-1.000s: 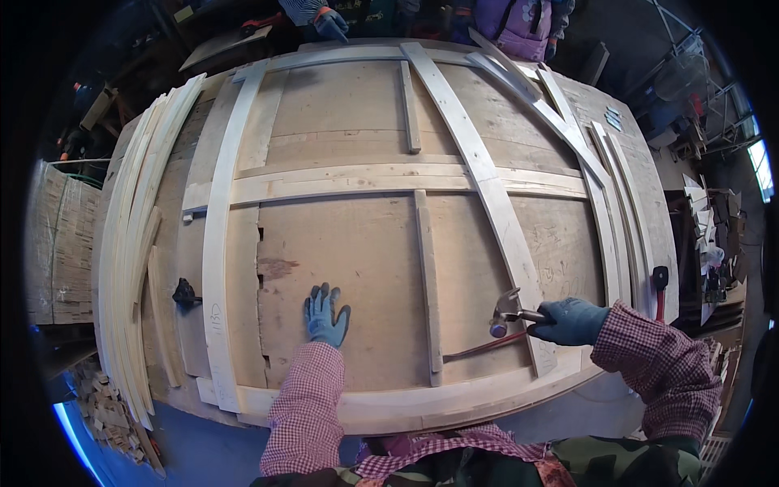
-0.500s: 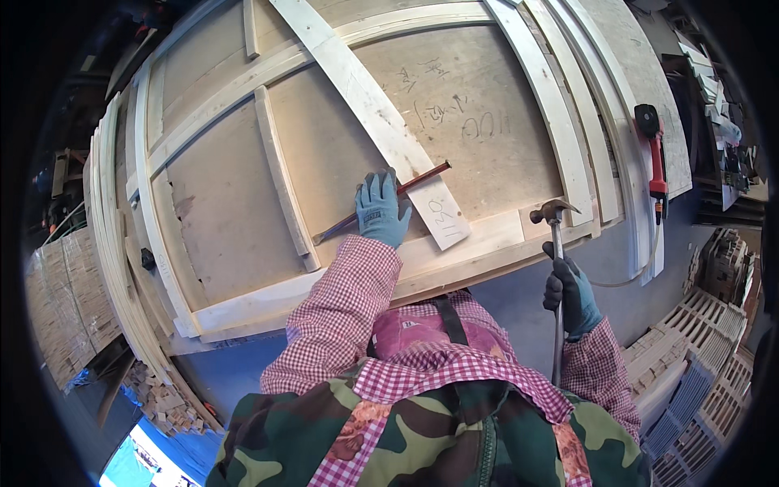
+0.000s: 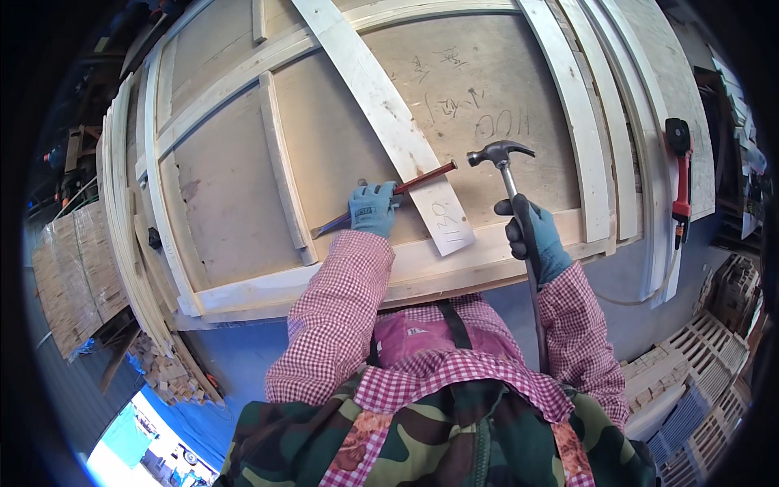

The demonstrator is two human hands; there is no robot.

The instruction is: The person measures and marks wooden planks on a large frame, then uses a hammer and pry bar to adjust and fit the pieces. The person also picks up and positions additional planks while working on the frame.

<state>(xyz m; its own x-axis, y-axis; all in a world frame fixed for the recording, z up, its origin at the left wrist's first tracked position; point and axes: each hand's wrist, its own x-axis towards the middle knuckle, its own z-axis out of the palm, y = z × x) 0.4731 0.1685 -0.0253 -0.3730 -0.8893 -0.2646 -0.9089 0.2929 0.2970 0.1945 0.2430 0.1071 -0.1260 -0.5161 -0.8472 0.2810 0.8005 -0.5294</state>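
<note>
In a teal-gloved grip, my left hand closes round a long chisel with a reddish struck end and a blue, flattened tip. The chisel lies slanted, its reddish end crossing over a diagonal pale board with pencil marks. The tip is near a short wooden batten. My right hand, also gloved, grips a claw hammer by its long handle. The hammer's head is raised, with its striking face towards the chisel's reddish end and a gap between them. Below is a wooden frame on plywood.
A red and black power tool with a hose lies on the right-hand boards. Stacked slats and small wood offcuts stand at left. Pallets are on the floor at right.
My right hand has moved left and up with the hammer, bringing its head near the chisel's end. My left hand still grips the chisel. The whole view has shifted slightly.
</note>
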